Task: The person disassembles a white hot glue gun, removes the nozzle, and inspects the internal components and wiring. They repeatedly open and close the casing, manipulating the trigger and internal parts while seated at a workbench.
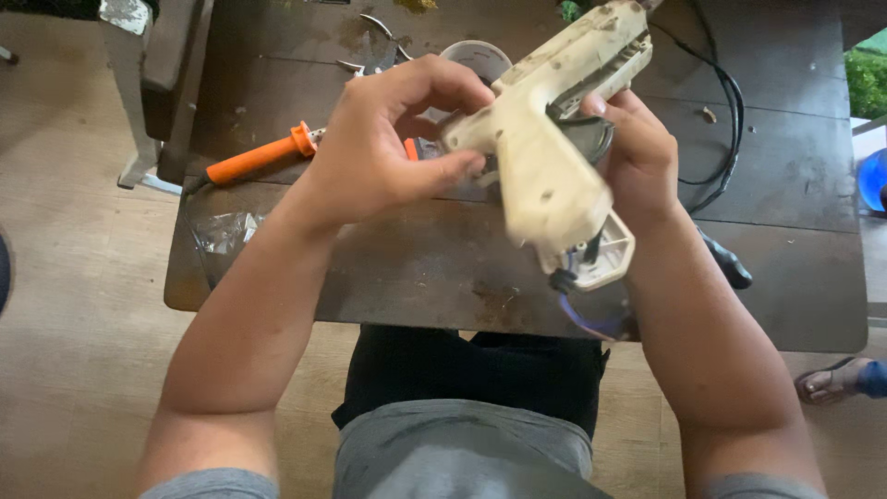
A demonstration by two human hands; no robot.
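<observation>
A worn, cream-coloured glue gun [545, 139] is held above the middle of a dark tabletop [785, 231], its nozzle end pointing up and away from the person and its handle angled down toward their lap. The right hand [637, 157] grips it from behind, fingers clamped round the body near the trigger. The left hand [388, 148] pinches the gun's front edge, thumb and fingertips closed on the shell. The casing is scuffed and stained, its plastic shell parted at the base of the handle, where a bluish wire [587, 319] loops out.

Behind the glue gun, partly hidden by the left hand, an orange-handled tool [259, 159] lies on the tabletop, with a round whitish container [476, 57] and a metal hand tool [374, 46] beyond it. To the right of the glue gun a black cable [730, 111] curves across the surface, and a black handle [725, 263] rests near the right forearm. Left of the gun, at the tabletop's near corner, sits a crumpled clear plastic bag [226, 231]. Another person's sandalled foot [832, 381] shows on the floor at the far right.
</observation>
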